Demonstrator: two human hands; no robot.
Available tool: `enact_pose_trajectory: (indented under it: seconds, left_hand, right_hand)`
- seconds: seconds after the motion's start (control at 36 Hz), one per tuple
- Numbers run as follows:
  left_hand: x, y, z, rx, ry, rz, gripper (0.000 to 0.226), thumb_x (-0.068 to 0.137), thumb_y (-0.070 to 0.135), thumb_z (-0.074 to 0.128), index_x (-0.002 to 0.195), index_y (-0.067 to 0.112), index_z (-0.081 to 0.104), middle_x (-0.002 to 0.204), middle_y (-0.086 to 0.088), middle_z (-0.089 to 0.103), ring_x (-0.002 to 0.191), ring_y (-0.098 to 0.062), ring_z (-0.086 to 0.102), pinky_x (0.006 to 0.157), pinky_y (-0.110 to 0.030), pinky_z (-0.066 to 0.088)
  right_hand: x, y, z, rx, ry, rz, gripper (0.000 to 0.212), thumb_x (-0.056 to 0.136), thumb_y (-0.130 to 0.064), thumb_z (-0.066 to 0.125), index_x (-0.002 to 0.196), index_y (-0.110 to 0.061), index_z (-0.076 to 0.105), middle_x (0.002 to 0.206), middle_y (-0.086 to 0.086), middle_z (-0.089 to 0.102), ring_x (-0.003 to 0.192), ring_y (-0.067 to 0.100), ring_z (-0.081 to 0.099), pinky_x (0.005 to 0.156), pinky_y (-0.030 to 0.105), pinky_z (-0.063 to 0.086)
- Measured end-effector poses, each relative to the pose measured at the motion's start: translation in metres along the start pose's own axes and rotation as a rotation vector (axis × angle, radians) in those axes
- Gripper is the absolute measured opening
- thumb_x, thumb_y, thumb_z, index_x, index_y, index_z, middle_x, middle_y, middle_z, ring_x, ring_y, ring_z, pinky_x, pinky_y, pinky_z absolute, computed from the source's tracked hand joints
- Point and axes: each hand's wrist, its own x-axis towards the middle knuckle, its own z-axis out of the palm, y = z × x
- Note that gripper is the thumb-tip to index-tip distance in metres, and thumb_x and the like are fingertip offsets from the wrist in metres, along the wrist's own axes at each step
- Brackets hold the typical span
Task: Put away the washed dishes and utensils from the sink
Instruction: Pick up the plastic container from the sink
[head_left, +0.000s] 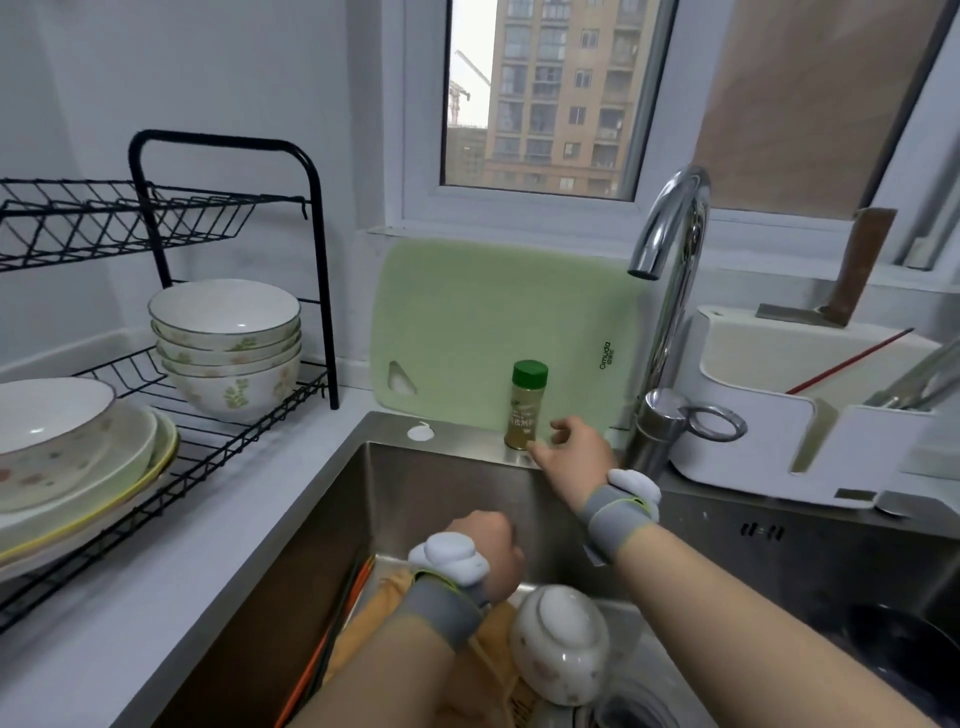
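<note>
The left hand is reaching down into the stainless steel sink, knuckles up and fingers curled under; whether it is gripping anything cannot be told. A white ceramic bowl with faint floral print is lying upside down just right of its wrist, and orange and dark chopsticks are leaning to its left. The right hand is stretching, fingers loose and spread, towards a small green-capped spice jar on the sink's back rim.
</note>
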Motion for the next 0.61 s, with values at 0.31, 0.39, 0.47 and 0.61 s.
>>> enact_pose_trajectory:
  seconds: [0.31, 0.39, 0.47, 0.61]
  left_hand:
    - [-0.012, 0.018, 0.023, 0.266, -0.166, 0.117, 0.035, 0.093, 0.029, 0.044, 0.113, 0.009, 0.065, 0.118, -0.012, 0.065, 0.109, -0.030, 0.061, 0.088, -0.031, 0.047]
    - [-0.016, 0.017, 0.026, 0.319, -0.203, 0.123, 0.036, 0.092, 0.030, 0.043, 0.112, 0.011, 0.066, 0.115, -0.010, 0.066, 0.106, -0.030, 0.062, 0.089, -0.031, 0.048]
    - [-0.022, 0.014, 0.030, 0.383, -0.249, 0.109, 0.038, 0.092, 0.033, 0.043, 0.113, 0.009, 0.065, 0.117, -0.011, 0.065, 0.107, -0.031, 0.060, 0.090, -0.032, 0.047]
    - [-0.026, 0.007, 0.035, 0.536, -0.428, -0.013, 0.061, 0.089, 0.053, 0.045, 0.129, 0.007, 0.049, 0.135, -0.014, 0.051, 0.122, -0.031, 0.049, 0.099, -0.035, 0.038]
  right_hand:
    - [-0.078, 0.057, -0.028, -0.282, -0.236, -0.087, 0.024, 0.083, -0.028, 0.067, 0.102, -0.013, 0.067, 0.111, 0.005, 0.067, 0.105, 0.023, 0.061, 0.085, 0.026, 0.045]
    - [-0.092, 0.061, -0.039, -0.487, -0.447, -0.118, 0.025, 0.083, -0.027, 0.065, 0.101, -0.010, 0.068, 0.109, 0.008, 0.067, 0.103, 0.025, 0.062, 0.082, 0.025, 0.046]
    - [-0.107, 0.060, -0.043, -0.637, -0.663, -0.135, 0.031, 0.084, -0.029, 0.064, 0.104, -0.008, 0.070, 0.087, 0.008, 0.070, 0.079, 0.021, 0.066, 0.077, 0.026, 0.050]
    - [-0.122, 0.063, -0.037, -0.744, -0.846, -0.138, 0.031, 0.087, -0.031, 0.059, 0.102, -0.006, 0.068, 0.082, 0.007, 0.066, 0.068, 0.020, 0.055, 0.073, 0.028, 0.050]
